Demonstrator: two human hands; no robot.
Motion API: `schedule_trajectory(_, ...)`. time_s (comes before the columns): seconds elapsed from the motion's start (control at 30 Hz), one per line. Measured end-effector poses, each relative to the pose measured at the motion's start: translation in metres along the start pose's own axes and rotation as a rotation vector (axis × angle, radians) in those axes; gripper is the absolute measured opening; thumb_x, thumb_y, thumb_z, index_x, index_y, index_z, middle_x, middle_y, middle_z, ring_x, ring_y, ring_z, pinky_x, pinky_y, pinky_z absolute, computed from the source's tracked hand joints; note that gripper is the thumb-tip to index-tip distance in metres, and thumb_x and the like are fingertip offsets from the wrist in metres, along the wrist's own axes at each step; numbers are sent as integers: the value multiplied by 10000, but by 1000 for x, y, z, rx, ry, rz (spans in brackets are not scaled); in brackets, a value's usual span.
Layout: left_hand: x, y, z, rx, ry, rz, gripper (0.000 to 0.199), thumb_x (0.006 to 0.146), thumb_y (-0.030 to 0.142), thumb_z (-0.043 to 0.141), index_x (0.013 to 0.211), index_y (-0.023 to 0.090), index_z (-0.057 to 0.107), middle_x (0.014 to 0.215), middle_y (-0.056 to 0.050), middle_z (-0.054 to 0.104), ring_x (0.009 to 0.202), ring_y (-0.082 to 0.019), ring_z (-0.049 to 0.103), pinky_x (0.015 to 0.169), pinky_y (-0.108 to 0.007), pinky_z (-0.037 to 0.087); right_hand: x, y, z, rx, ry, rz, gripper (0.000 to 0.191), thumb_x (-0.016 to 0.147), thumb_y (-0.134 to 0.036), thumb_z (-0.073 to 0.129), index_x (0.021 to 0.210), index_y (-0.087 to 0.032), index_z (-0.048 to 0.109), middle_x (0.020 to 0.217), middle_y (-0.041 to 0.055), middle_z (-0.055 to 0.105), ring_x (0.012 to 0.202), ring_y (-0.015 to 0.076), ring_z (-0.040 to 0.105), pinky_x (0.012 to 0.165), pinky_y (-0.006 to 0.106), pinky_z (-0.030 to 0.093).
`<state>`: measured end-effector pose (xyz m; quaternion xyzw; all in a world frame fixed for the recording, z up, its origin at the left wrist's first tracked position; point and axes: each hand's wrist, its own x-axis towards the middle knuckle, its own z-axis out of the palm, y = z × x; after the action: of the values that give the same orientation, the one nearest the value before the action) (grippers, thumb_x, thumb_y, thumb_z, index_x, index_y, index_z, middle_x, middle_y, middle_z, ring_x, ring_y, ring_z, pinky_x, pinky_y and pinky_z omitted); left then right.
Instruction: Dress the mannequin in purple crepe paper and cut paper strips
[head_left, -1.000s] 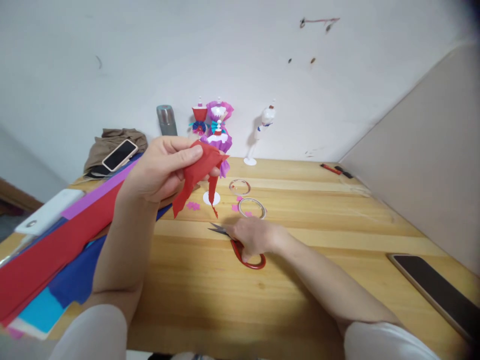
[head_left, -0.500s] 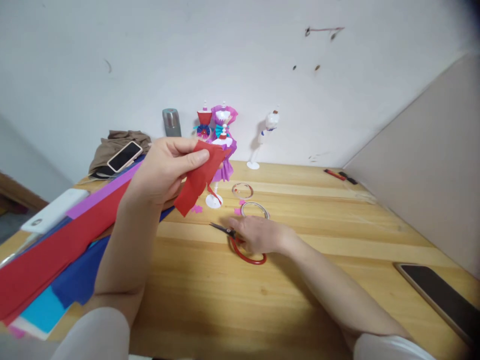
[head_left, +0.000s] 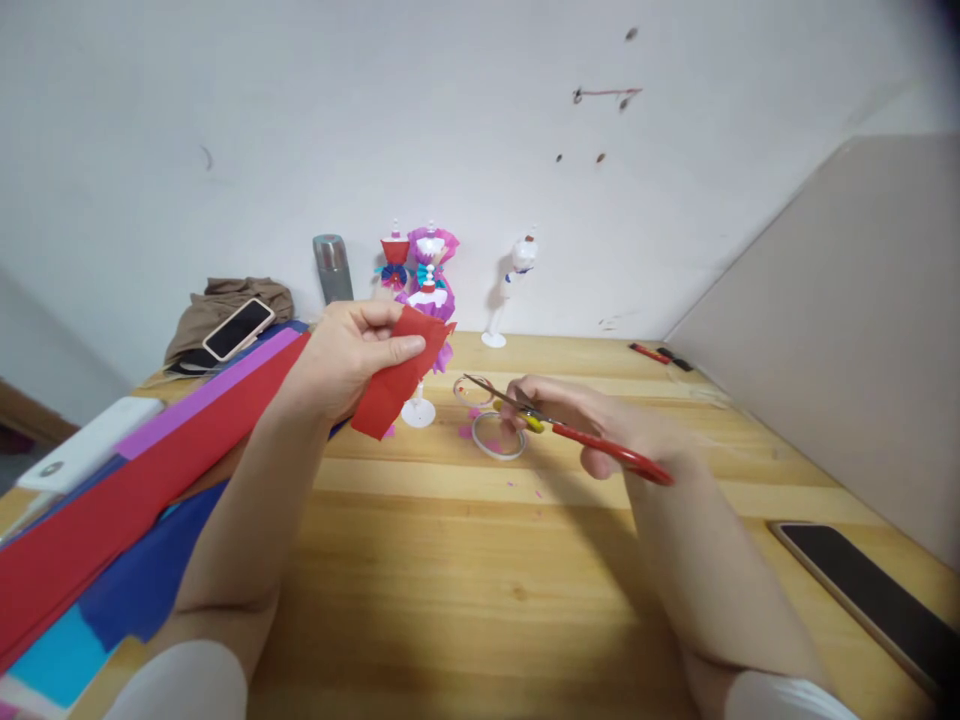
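Note:
Between thumb and fingers, my left hand [head_left: 352,355] pinches a piece of red crepe paper [head_left: 397,385] above the table. My right hand [head_left: 577,410] holds red-handled scissors [head_left: 611,450] in the air, blades pointing left toward the paper but apart from it. A yellow part shows near the pivot. Behind the red piece stands a small white mannequin in purple paper [head_left: 431,300], partly hidden by it. Under my right hand lie two rolls of tape, a near ring [head_left: 499,455] and a farther ring [head_left: 466,400].
Long strips of red paper [head_left: 150,500] and a white device [head_left: 90,445] lie at left. At the back stand a grey flask [head_left: 332,268], a red-dressed mannequin [head_left: 395,255] and a bare white mannequin [head_left: 495,338]. A dark-screened phone [head_left: 862,590] rests at right.
My right hand has picked the scissors up off the table and raised them, turning the handles to the right. My left hand keeps its pinch on the red paper.

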<state>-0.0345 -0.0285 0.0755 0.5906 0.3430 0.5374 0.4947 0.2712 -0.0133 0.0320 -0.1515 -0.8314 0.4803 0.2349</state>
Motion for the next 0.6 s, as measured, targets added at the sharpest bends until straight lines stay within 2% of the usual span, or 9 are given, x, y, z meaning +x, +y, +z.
schedule_trajectory(0.1,2,-4,3,3,-32,-13,220,737,273,924,878,182,781,765,-45,761,755,-257,768,648,-350,648,5,1,9,93,38,42,717,835,-839,737,1168,-217,611,1008,42,619,869,187,567,793,325,486)
schedule_trajectory(0.2,4,-6,6,12,-47,-24,228,731,290,930,846,191,760,754,-39,751,724,-238,753,623,-328,625,11,1,16,117,74,70,729,845,-863,700,1175,-219,613,944,24,588,789,166,526,718,306,460)
schedule_trajectory(0.43,5,-10,12,6,-71,-116,316,671,275,956,816,187,689,734,-22,744,609,-166,689,546,-255,558,14,2,16,97,71,31,688,902,-812,682,1218,-202,637,977,29,594,814,162,517,749,306,450)
schedule_trajectory(0.6,8,-11,14,-23,-94,-83,429,668,227,964,763,217,546,686,15,683,548,-155,664,503,-257,538,14,0,15,60,108,39,688,913,-822,659,1179,-188,635,984,36,596,849,178,546,780,325,444)
